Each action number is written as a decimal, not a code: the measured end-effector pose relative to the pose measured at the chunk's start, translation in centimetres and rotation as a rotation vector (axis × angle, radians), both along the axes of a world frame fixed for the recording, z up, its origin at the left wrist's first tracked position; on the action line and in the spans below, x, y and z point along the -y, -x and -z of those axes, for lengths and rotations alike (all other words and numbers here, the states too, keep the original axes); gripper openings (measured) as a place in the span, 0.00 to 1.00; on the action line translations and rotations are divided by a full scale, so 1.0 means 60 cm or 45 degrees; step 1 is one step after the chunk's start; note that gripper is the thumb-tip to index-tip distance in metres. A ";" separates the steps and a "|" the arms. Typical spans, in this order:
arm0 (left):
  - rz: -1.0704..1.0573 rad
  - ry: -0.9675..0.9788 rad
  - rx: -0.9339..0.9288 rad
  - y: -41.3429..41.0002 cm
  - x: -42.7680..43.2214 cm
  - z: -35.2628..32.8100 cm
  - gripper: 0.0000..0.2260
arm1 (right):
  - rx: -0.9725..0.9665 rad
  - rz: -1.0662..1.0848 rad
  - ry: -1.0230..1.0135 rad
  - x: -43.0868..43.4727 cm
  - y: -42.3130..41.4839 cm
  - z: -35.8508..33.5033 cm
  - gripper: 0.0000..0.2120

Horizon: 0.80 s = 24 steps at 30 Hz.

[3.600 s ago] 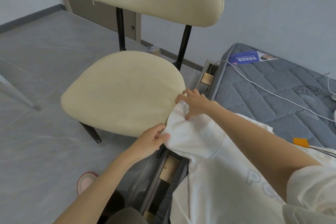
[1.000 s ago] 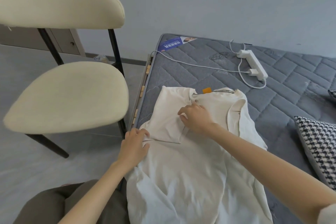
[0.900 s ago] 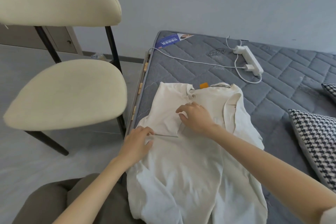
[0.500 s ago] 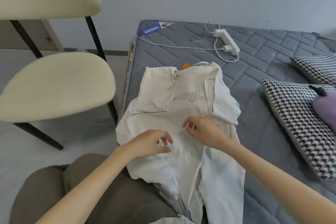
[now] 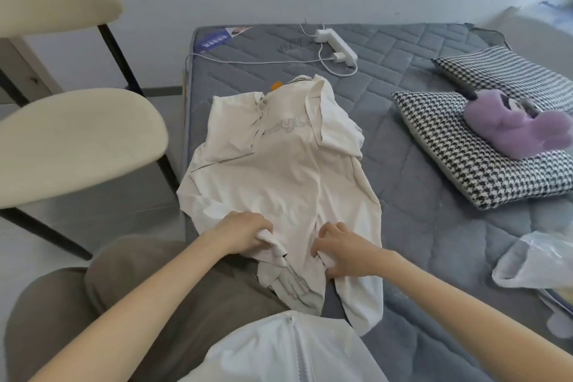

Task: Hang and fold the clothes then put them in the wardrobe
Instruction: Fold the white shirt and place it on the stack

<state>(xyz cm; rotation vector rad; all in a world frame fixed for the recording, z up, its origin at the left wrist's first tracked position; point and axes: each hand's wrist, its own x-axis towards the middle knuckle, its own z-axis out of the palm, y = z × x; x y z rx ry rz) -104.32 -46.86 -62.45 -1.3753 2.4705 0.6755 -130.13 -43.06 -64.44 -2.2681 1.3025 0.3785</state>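
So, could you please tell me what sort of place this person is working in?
Probably a bedroom: a bare grey quilted mattress carries two houndstooth pillows, a purple plush toy and the white polo shirt being folded.

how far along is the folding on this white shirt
Done: the white shirt lies on the mattress with both sleeves folded in over the chest. In hand: the left hand and right hand each grip bunched fabric near its lower end, closest to the person. Left: probably fold the lower half up toward the collar, then put it away; no wardrobe shows in this view.
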 end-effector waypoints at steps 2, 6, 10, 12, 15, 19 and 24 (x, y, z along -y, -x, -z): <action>-0.202 -0.100 -0.234 -0.022 0.003 -0.002 0.07 | 0.127 0.116 0.012 0.002 0.004 -0.003 0.13; -0.700 -0.006 -0.763 -0.067 0.037 -0.020 0.08 | 0.387 0.510 0.035 0.040 0.033 -0.041 0.04; -1.054 0.341 -0.773 -0.090 0.072 -0.025 0.12 | 0.333 0.691 0.417 0.076 0.037 -0.067 0.11; -1.080 0.439 -0.716 -0.085 0.071 -0.027 0.17 | 0.297 0.701 0.641 0.080 0.026 -0.073 0.13; -0.763 0.488 -0.668 -0.053 0.057 -0.033 0.19 | 0.370 0.520 0.645 0.074 0.007 -0.070 0.09; -0.260 0.409 -0.310 -0.008 0.052 -0.025 0.24 | -0.052 0.104 0.201 0.042 -0.018 -0.033 0.30; -0.102 0.194 0.098 0.011 0.061 0.002 0.35 | -0.272 -0.007 0.344 0.038 -0.002 -0.028 0.21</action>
